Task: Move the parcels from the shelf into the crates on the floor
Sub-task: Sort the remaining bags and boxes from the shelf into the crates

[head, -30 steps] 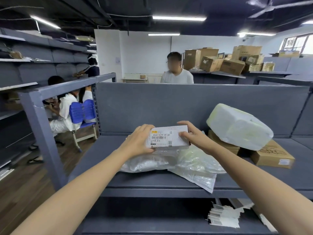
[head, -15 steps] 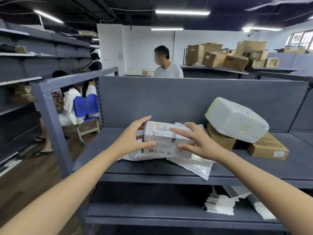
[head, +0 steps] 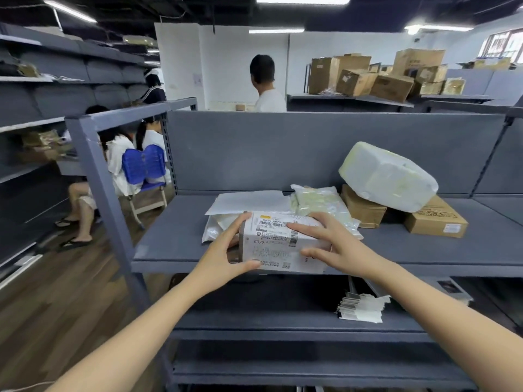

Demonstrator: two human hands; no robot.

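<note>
Since the frame half a second earlier, the white labelled box (head: 278, 242) has come forward off the soft bags to the front lip of the shelf (head: 175, 244), and the flat white mailer (head: 249, 202) and the pale green pouch (head: 317, 206) behind it are now uncovered.

Box: held at shelf-edge height, label side facing the camera, part of it overhanging the lip. Left hand (head: 226, 256) clasps its left end, thumb underneath at the front. Right hand (head: 331, 244) is spread over the top and right end. Both grasp the box; neither is free.

Still on the shelf: the mailer, the pouch, a clear bag (head: 215, 229) just left of the box, two brown cartons (head: 435, 219), and a large white wrapped parcel (head: 387, 176) resting tilted across them.

Crates: not in view, so their fill cannot be judged.

Progress, my estimate: one parcel mid-transfer, at least six left. Early to middle of the job.
</note>
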